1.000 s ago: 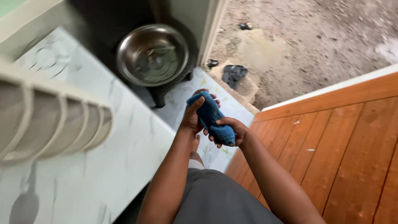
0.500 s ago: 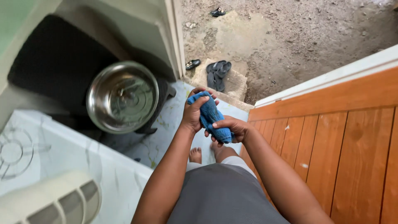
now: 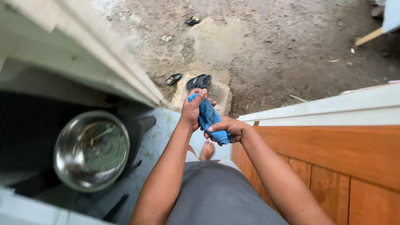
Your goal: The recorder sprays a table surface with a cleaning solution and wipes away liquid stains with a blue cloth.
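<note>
head view: a round steel bowl (image 3: 91,150) sits low at the left on a dark stand; it appears to hold a shallow layer of clear water, though reflections make this hard to confirm. beyond the doorway lies bare dirt ground (image 3: 291,46), with a pair of dark sandals (image 3: 198,81) on a stone step (image 3: 216,93) and one more sandal (image 3: 172,79) just beside it. an orange wooden door (image 3: 333,158) with a white top edge fills the right side. the person's grey garment (image 3: 216,196) and one bare foot (image 3: 207,150) show below the arms. a rolled blue cloth (image 3: 208,116) is held in front of the body, above the threshold. the left hand (image 3: 191,110) is wrapped around the upper end of the cloth, thumb up along it. the right hand (image 3: 231,129) is clenched around the lower end. both hands touch the cloth and sit close together.
</note>
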